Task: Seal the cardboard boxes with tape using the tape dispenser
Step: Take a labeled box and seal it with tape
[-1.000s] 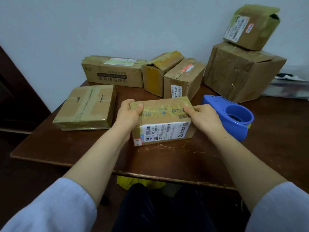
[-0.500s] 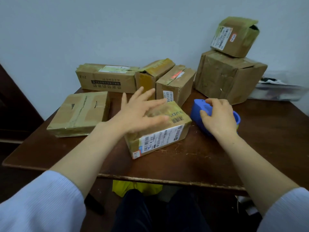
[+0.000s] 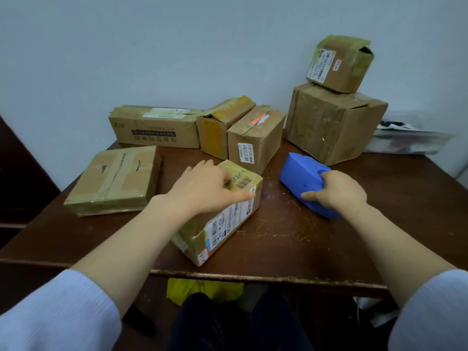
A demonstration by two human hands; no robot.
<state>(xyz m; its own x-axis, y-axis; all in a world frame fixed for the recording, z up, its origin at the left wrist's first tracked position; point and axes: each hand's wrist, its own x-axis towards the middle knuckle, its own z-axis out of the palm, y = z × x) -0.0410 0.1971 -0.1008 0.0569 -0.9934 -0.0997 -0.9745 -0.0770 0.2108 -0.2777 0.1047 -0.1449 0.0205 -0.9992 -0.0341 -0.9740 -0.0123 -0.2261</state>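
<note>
A small cardboard box (image 3: pixel 225 224) with a white shipping label lies turned at an angle near the front edge of the brown table (image 3: pixel 291 252). My left hand (image 3: pixel 206 190) rests flat on its top, fingers stretched toward the right. To the right, my right hand (image 3: pixel 336 193) grips the near end of the blue tape dispenser (image 3: pixel 302 177), which lies on the table with its nose pointing away.
A flat taped box (image 3: pixel 115 179) lies at the left. A long box (image 3: pixel 155 126) and two small boxes (image 3: pixel 255 138) stand at the back. At back right a small box (image 3: pixel 338 63) sits on a big box (image 3: pixel 334 122). Plastic-wrapped items (image 3: pixel 410 140) lie far right.
The small box has turned counter-clockwise and slid toward the table's front edge under my left hand. My right hand left the box, reached the blue dispenser and closed around it.
</note>
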